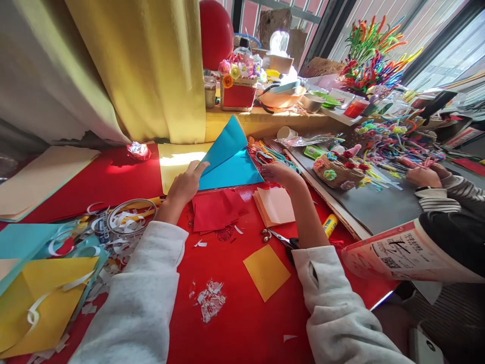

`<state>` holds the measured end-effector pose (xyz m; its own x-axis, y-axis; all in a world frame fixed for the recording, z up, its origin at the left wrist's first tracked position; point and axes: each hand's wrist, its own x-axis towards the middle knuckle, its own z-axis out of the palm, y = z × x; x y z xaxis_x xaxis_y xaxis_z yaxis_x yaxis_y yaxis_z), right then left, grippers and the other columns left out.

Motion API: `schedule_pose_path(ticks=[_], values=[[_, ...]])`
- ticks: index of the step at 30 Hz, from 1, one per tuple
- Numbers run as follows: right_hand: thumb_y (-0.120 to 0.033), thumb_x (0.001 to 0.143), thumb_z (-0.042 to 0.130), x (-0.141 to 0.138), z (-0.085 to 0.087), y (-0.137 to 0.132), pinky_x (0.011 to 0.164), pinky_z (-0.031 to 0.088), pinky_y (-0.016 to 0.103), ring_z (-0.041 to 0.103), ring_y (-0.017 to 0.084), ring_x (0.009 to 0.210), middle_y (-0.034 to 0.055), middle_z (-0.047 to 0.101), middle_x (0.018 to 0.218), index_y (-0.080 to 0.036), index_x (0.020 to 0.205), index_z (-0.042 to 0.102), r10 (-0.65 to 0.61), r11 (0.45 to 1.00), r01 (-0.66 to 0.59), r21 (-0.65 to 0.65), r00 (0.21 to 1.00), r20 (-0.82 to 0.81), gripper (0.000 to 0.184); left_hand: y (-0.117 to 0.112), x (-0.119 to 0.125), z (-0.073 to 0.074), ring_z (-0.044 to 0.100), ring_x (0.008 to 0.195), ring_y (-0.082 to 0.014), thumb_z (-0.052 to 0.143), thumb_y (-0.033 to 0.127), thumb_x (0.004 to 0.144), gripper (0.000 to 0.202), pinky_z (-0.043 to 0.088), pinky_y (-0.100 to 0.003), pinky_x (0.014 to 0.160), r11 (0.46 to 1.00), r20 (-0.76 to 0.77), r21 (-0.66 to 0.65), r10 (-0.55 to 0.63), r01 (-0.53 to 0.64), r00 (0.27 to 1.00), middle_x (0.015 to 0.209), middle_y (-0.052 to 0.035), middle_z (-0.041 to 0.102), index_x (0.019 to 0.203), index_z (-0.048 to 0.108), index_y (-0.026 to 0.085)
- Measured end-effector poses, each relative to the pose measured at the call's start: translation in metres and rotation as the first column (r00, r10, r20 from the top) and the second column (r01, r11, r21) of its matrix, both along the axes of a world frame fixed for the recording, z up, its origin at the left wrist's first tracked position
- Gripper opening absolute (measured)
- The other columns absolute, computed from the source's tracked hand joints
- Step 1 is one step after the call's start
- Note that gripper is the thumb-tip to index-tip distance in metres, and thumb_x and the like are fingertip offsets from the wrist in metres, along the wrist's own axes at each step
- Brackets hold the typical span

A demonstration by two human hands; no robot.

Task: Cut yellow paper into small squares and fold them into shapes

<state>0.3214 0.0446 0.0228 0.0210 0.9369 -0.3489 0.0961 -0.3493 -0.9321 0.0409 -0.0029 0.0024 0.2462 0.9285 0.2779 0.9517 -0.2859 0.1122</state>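
Observation:
My left hand (pixel 186 183) pinches the left edge of a blue sheet of paper (pixel 231 174), part of which rises in a raised flap. My right hand (pixel 281 173) lies at the sheet's right corner, fingers stretched out to the left; whether they press on the paper is hard to see. Below the blue sheet lie red paper squares (pixel 214 210) and a stack of pale pink paper squares (pixel 278 205). Under my right forearm are black-handled scissors (pixel 282 238), partly hidden. A yellow-orange paper square (pixel 267 273) rests nearer to me.
Paper scraps (pixel 211 301) dot the red table (pixel 227 338). A tape roll (pixel 132 216) and coloured sheets lie left. A glue stick (pixel 330 225), a paper cup (pixel 401 247) and a flower-trimmed basket (pixel 337 169) stand right. Another person's hands (pixel 426 174) work at far right.

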Motion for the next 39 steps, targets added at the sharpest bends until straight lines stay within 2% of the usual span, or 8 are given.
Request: schedule_pose_path(ticks=[4,8,14,18,22,27,31,39], values=[[-0.008,0.081,0.052,0.003,0.003,0.000,0.061,0.051,0.026,0.058,0.013,0.057,0.0050,0.063,0.062,-0.015,0.070,0.057,0.001,1.000,-0.001,-0.003,1.000,-0.011,0.013,0.003,-0.002,-0.003,0.060,0.096,-0.0290,0.023,0.007,0.086,0.055,0.047,-0.038,0.072,1.000,0.028,0.007,-0.014,0.014,1.000,0.133,-0.0083,0.046,0.133,0.040,0.029],[-0.011,0.084,0.050,0.006,-0.001,0.003,0.064,0.053,0.024,0.059,0.010,0.055,0.0029,0.064,0.064,-0.016,0.075,0.057,0.005,1.000,-0.004,0.012,0.995,-0.098,0.012,0.004,-0.003,-0.004,0.059,0.099,-0.0291,0.023,0.011,0.088,0.052,0.047,-0.037,0.074,1.000,0.069,0.008,-0.026,0.026,0.997,0.128,-0.0076,0.051,0.133,0.041,0.031],[-0.015,0.088,0.044,-0.001,-0.003,0.000,0.079,0.055,0.032,0.068,0.018,0.079,0.0112,0.070,0.085,-0.012,0.086,0.061,0.181,0.983,-0.175,0.046,0.951,-0.251,0.017,0.009,-0.004,-0.005,0.060,0.096,-0.0275,0.028,0.013,0.087,0.046,0.046,-0.037,0.076,0.998,0.017,-0.059,-0.006,0.007,1.000,0.124,-0.0053,0.053,0.115,0.060,0.030],[-0.002,0.085,0.039,-0.011,-0.003,0.001,0.082,0.055,0.032,0.068,0.017,0.078,0.0099,0.069,0.076,-0.012,0.081,0.057,0.100,0.992,-0.062,0.106,0.909,-0.404,0.021,0.009,-0.005,-0.003,0.054,0.109,-0.0259,0.035,0.038,0.090,0.038,0.046,-0.035,0.083,0.992,-0.001,-0.114,-0.059,0.059,0.998,0.129,-0.0013,0.051,0.122,0.055,0.035],[-0.003,0.086,0.038,-0.017,-0.007,0.005,0.081,0.055,0.027,0.068,0.013,0.079,0.0052,0.068,0.072,-0.015,0.075,0.053,0.002,0.995,0.049,0.090,0.868,-0.497,0.022,0.008,-0.006,-0.001,0.049,0.116,-0.0263,0.041,0.056,0.085,0.050,0.045,-0.035,0.085,0.983,-0.022,-0.129,-0.135,0.131,0.991,0.132,-0.0034,0.049,0.128,0.050,0.034],[-0.026,0.093,0.039,-0.018,-0.005,0.005,0.084,0.053,0.029,0.067,0.016,0.088,0.0092,0.068,0.086,-0.015,0.087,0.054,0.047,0.994,0.005,0.106,0.874,-0.485,0.019,0.009,-0.007,-0.003,0.054,0.108,-0.0217,0.036,0.042,0.092,0.035,0.045,-0.029,0.078,0.991,0.045,-0.113,-0.072,0.077,0.996,0.118,0.0004,0.060,0.120,0.056,0.037],[-0.053,0.089,0.037,-0.017,-0.004,0.006,0.084,0.053,0.033,0.066,0.020,0.092,0.0143,0.065,0.096,-0.014,0.094,0.051,0.063,0.998,-0.043,0.054,0.887,-0.458,0.042,0.013,-0.010,-0.006,0.056,0.107,-0.0218,0.039,0.052,0.088,0.036,0.044,-0.030,0.080,0.989,0.181,-0.139,-0.028,0.054,0.983,0.117,0.0046,0.061,0.115,0.060,0.041],[-0.060,0.087,0.033,-0.016,-0.010,0.010,0.083,0.052,0.034,0.065,0.021,0.093,0.0163,0.063,0.099,-0.013,0.101,0.051,0.123,0.992,-0.117,0.040,0.903,-0.412,0.052,0.016,-0.014,-0.005,0.055,0.108,-0.0224,0.040,0.056,0.086,0.036,0.042,-0.031,0.082,0.981,0.277,-0.188,0.004,0.050,0.961,0.119,0.0075,0.061,0.114,0.059,0.045]])
